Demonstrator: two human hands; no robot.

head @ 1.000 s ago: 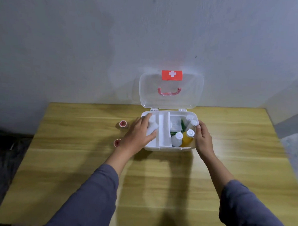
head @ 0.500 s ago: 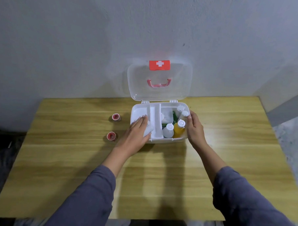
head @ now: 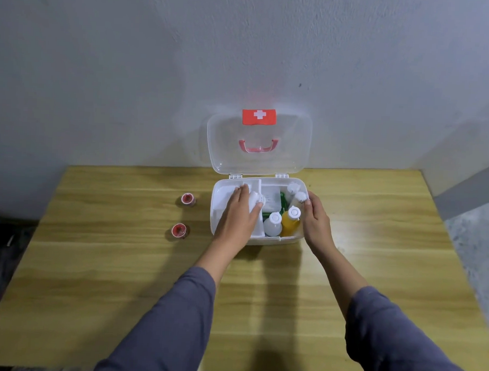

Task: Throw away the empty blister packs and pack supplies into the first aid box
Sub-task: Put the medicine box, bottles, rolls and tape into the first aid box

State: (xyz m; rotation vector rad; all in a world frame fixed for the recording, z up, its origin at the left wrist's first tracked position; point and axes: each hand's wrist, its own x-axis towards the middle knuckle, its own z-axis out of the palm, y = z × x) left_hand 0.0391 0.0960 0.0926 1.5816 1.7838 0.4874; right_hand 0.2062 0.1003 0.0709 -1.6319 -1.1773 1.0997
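Observation:
The white first aid box (head: 288,240) stands open at the table's far middle, its clear lid (head: 258,163) upright against the wall. My left hand (head: 237,216) reaches into the left compartment, closed over a white bottle (head: 256,200) that is mostly hidden under my fingers. My right hand (head: 316,219) grips the box's right wall, thumb by a white-capped bottle (head: 300,197). The right compartment holds a white bottle (head: 272,225), a yellow bottle (head: 289,225), a green pack (head: 283,199) and a white packet (head: 270,199).
Two small red-topped rolls (head: 187,199) (head: 179,230) stand on the wooden table (head: 122,264) left of the box. A grey wall rises just behind the table. The table's edges drop off at left, right and front.
My left hand has pushed a little further into the left compartment with the white bottle. My right hand has stayed on the box's right wall. The view has shifted slightly.

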